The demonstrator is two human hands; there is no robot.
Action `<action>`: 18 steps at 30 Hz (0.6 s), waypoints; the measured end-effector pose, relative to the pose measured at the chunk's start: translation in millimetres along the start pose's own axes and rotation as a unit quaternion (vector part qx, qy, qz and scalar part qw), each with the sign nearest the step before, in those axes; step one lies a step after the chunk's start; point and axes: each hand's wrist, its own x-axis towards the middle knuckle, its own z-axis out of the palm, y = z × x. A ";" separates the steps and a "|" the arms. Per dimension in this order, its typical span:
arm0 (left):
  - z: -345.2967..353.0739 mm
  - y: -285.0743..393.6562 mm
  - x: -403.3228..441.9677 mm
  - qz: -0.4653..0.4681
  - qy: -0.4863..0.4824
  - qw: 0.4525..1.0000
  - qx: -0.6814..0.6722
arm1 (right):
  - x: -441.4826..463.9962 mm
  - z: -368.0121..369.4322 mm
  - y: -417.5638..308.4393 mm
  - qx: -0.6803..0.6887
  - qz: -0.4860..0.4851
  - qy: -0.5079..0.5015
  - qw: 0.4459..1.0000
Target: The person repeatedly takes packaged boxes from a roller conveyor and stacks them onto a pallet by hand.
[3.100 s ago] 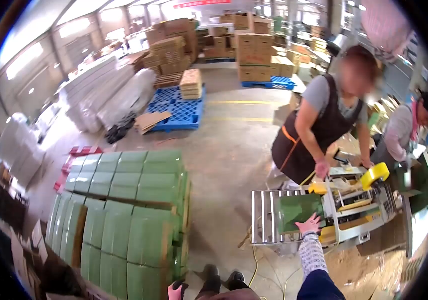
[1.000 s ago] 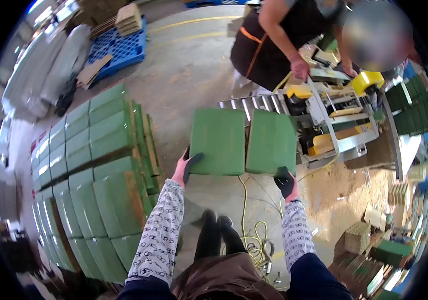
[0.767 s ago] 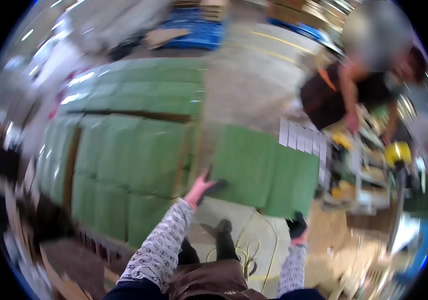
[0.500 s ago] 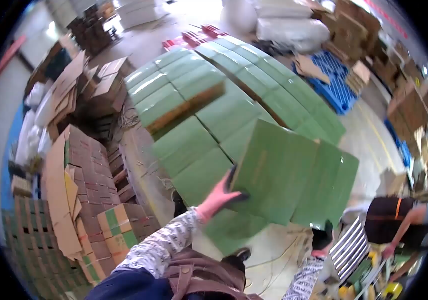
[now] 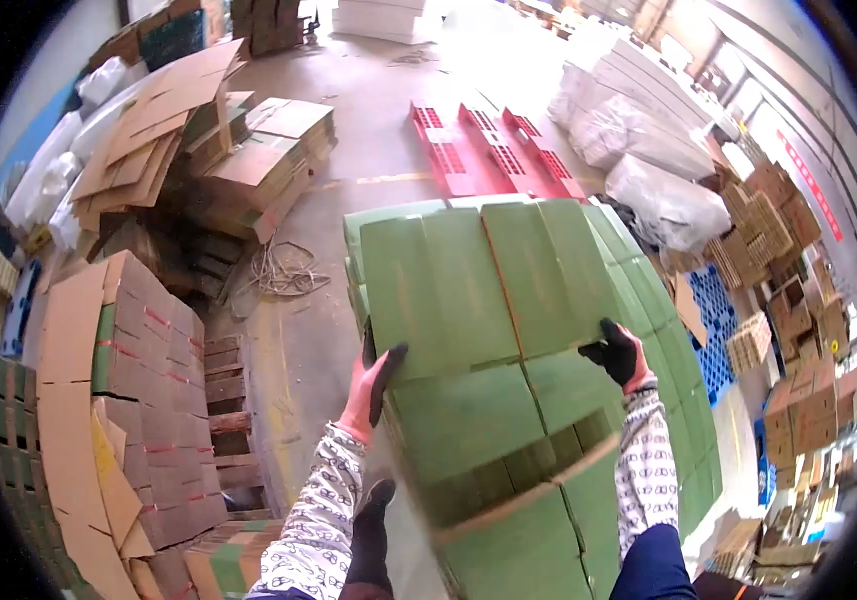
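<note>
Two green boxes lie side by side between my hands, the left box (image 5: 438, 295) and the right box (image 5: 553, 280), with a thin brown gap between them. My left hand (image 5: 373, 388) grips the near left corner of the left box. At the near right corner of the right box, my right hand (image 5: 620, 355) is closed on its edge. Both hands wear pink gloves with dark fingers. Under and around the held boxes is a large stack of green boxes (image 5: 498, 420), with a recess showing brown edges nearer me.
Red pallets (image 5: 496, 155) lie beyond the stack. To the left stand bundled flat cartons (image 5: 163, 400), a wooden pallet (image 5: 233, 420) and more cardboard (image 5: 268, 150), with tangled straps (image 5: 283, 270) on the floor. A blue pallet (image 5: 713, 330) and plastic-wrapped bundles (image 5: 663, 200) are at right.
My view has turned left from the roller conveyor and the co-worker to the green stack. The two held boxes have moved with my hands from beside the conveyor to over the stack.
</note>
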 end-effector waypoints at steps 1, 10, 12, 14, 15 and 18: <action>-11.1 5.2 24.1 0.003 0.004 1.000 0.005 | 45.2 -1.3 -0.2 -0.055 -0.018 -0.024 0.998; -55.4 -16.1 156.6 0.128 0.164 0.950 0.234 | 242.4 28.1 -25.7 -0.261 0.121 -0.035 0.957; -58.4 -28.7 151.9 0.119 0.197 0.943 0.241 | 249.9 12.9 -10.2 -0.313 -0.006 -0.141 0.939; -94.5 -67.6 170.9 0.100 0.175 0.968 0.147 | 244.2 23.8 -13.7 -0.243 0.087 -0.069 0.964; -74.5 -47.6 159.6 0.073 0.208 0.962 0.159 | 234.9 34.9 -15.5 -0.236 0.089 -0.040 0.967; -85.0 -31.7 157.5 0.034 0.125 0.979 0.155 | 188.1 58.5 -3.3 -0.301 -0.005 0.049 0.952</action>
